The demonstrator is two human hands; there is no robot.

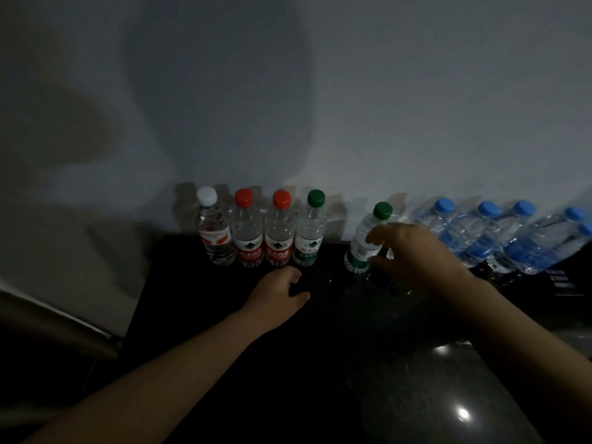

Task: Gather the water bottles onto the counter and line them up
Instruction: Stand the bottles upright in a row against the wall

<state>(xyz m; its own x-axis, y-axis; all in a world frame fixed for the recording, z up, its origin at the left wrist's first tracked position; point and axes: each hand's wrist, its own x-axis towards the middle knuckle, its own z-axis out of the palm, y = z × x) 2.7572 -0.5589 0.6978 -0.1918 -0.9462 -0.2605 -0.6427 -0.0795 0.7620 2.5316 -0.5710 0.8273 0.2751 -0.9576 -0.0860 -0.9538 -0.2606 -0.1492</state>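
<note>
Head view, from the bottom of the frame upward: a dark counter (416, 379) catches glints of light at lower right. At centre the left hand (278, 294) rests on it, fingers loosely curled, holding nothing. Right of centre the right hand (419, 257) spreads thumb and forefinger at the side of a leaning green-capped bottle (363, 241); whether they grip it cannot be told. Behind, against the wall (320, 91), stand a white-capped bottle (214, 235), two red-capped bottles (248, 235), and an upright green-capped bottle (310, 235). Blue-capped bottles (480, 238) crowd the right edge.
</note>
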